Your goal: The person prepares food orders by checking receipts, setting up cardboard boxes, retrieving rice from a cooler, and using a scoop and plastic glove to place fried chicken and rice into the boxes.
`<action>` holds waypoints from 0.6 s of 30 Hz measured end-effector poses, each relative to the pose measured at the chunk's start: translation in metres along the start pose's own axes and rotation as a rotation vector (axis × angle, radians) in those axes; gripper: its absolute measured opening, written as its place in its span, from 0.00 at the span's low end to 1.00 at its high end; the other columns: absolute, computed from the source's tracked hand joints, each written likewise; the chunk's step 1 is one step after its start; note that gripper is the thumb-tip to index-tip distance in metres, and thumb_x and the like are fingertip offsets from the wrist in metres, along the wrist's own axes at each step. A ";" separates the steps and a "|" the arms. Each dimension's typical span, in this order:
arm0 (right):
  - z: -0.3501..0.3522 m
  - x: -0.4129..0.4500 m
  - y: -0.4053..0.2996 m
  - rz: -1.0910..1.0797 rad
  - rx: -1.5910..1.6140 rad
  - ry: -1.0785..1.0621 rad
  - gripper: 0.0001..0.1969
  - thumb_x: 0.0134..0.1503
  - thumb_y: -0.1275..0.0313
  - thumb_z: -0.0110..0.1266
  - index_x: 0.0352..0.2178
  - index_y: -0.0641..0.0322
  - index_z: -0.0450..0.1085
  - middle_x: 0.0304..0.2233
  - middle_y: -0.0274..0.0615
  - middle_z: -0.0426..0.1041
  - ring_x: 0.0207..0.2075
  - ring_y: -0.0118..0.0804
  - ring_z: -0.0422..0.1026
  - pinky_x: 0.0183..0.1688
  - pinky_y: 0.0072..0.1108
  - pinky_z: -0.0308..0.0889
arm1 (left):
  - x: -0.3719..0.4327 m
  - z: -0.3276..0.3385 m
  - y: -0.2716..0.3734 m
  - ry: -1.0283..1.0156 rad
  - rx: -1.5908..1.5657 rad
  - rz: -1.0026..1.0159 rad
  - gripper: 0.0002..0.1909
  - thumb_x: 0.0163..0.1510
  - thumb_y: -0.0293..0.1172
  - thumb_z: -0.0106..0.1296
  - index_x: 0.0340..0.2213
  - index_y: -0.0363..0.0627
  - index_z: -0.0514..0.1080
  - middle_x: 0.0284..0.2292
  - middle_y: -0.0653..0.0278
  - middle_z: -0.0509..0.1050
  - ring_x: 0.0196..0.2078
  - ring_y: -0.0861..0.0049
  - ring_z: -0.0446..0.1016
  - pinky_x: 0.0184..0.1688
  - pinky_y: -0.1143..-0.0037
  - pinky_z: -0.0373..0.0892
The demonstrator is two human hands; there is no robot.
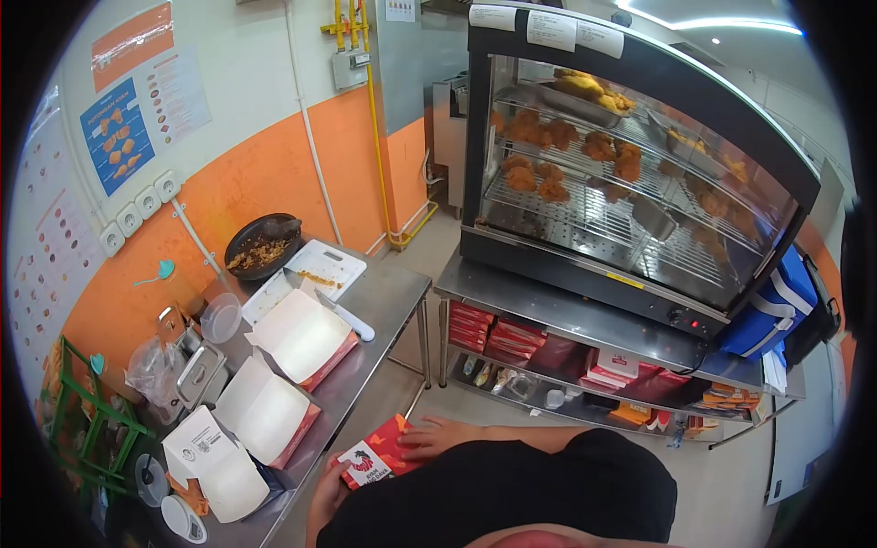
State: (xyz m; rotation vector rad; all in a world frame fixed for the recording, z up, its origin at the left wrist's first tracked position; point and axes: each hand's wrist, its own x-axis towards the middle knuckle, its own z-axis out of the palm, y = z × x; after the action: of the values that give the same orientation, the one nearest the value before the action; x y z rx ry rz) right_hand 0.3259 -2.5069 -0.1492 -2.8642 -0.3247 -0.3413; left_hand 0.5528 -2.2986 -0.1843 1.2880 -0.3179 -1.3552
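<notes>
A red printed cardboard food box (pixel 379 445) is held close to my body, past the steel table's edge. My left hand (pixel 330 485) grips its near left end, the thumb on top. My right hand (pixel 430 438) lies over its other end with the fingers spread on the printed face. On the table to the left stand several opened cardboard boxes (pixel 267 411) in a row, their white lids raised. Behind them a knife with a white handle (pixel 355 322) rests by a white cutting board (pixel 342 264). A dark pan (pixel 264 246) holds brown crumbs.
A glass warming cabinet (pixel 616 171) with fried chicken stands on a steel table (pixel 548 308), with red boxes (pixel 517 339) stacked beneath. A round white kitchen scale (pixel 183 519), a lidded steel container (pixel 202 373) and a green rack (pixel 96 425) are at the left.
</notes>
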 end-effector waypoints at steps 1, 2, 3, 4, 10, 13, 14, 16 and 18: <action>0.007 -0.005 0.005 -0.083 -0.024 -0.059 0.26 0.50 0.60 0.46 0.49 0.55 0.54 0.53 0.48 0.52 0.53 0.43 0.56 0.51 0.42 0.53 | 0.002 0.003 0.001 -0.009 -0.004 -0.003 0.17 0.50 0.27 0.41 0.43 0.42 0.57 0.40 0.55 0.65 0.43 0.66 0.67 0.44 0.65 0.66; 0.012 -0.010 0.010 -0.167 -0.047 -0.117 0.24 0.52 0.60 0.42 0.50 0.55 0.54 0.53 0.46 0.54 0.51 0.42 0.59 0.50 0.40 0.56 | 0.005 0.007 0.004 -0.047 -0.016 -0.022 0.17 0.50 0.27 0.42 0.43 0.43 0.57 0.40 0.55 0.65 0.43 0.65 0.67 0.44 0.65 0.66; 0.012 -0.011 0.014 -0.169 -0.051 -0.119 0.24 0.52 0.60 0.42 0.50 0.55 0.54 0.53 0.46 0.54 0.51 0.42 0.59 0.50 0.40 0.56 | 0.006 0.010 0.008 -0.078 -0.026 -0.036 0.17 0.51 0.28 0.42 0.43 0.43 0.58 0.41 0.55 0.65 0.44 0.65 0.66 0.45 0.64 0.65; 0.012 -0.011 0.019 -0.188 0.024 -0.047 0.21 0.51 0.60 0.42 0.46 0.55 0.58 0.47 0.46 0.60 0.47 0.44 0.63 0.47 0.37 0.59 | 0.009 0.012 0.006 -0.080 -0.027 -0.033 0.17 0.51 0.28 0.42 0.43 0.43 0.58 0.41 0.55 0.65 0.44 0.65 0.66 0.45 0.64 0.65; -0.107 0.040 0.042 0.492 0.229 -0.090 0.07 0.51 0.68 0.41 0.30 0.58 0.62 0.25 0.46 0.69 0.33 0.48 0.69 0.36 0.34 0.62 | 0.000 0.073 0.040 -0.017 -0.165 0.023 0.21 0.50 0.29 0.45 0.47 0.44 0.58 0.43 0.58 0.64 0.45 0.68 0.65 0.49 0.68 0.61; -0.108 0.067 0.079 0.569 0.071 -0.127 0.10 0.51 0.68 0.41 0.34 0.57 0.64 0.31 0.47 0.69 0.37 0.48 0.68 0.40 0.35 0.61 | 0.025 0.081 0.056 -0.100 0.656 0.009 0.24 0.50 0.31 0.45 0.48 0.40 0.56 0.44 0.58 0.65 0.46 0.70 0.64 0.49 0.72 0.59; -0.087 0.070 0.090 0.448 -0.207 0.119 0.11 0.51 0.69 0.40 0.37 0.57 0.63 0.36 0.46 0.67 0.40 0.46 0.66 0.40 0.37 0.60 | 0.035 0.084 0.053 -0.144 0.935 0.000 0.24 0.50 0.32 0.45 0.49 0.39 0.56 0.45 0.58 0.65 0.46 0.71 0.64 0.49 0.73 0.59; -0.060 0.079 0.089 0.287 -0.273 0.277 0.15 0.50 0.70 0.40 0.41 0.57 0.62 0.44 0.45 0.62 0.47 0.44 0.61 0.41 0.40 0.58 | 0.055 0.082 0.039 -0.005 0.555 0.238 0.26 0.49 0.34 0.47 0.48 0.35 0.57 0.43 0.57 0.66 0.46 0.72 0.63 0.49 0.74 0.58; -0.047 0.068 0.076 0.210 -0.036 0.166 0.16 0.50 0.71 0.40 0.43 0.56 0.62 0.47 0.46 0.61 0.49 0.43 0.60 0.44 0.39 0.58 | 0.055 0.104 0.041 0.110 0.352 0.312 0.25 0.49 0.34 0.47 0.47 0.34 0.57 0.43 0.57 0.65 0.46 0.73 0.63 0.49 0.74 0.57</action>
State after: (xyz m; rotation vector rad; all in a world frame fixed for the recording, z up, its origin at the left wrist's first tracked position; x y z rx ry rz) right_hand 0.3998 -2.5782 -0.1029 -2.8457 0.0136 -0.5432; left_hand 0.5075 -2.4061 -0.1415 1.5228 -0.6742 -0.9870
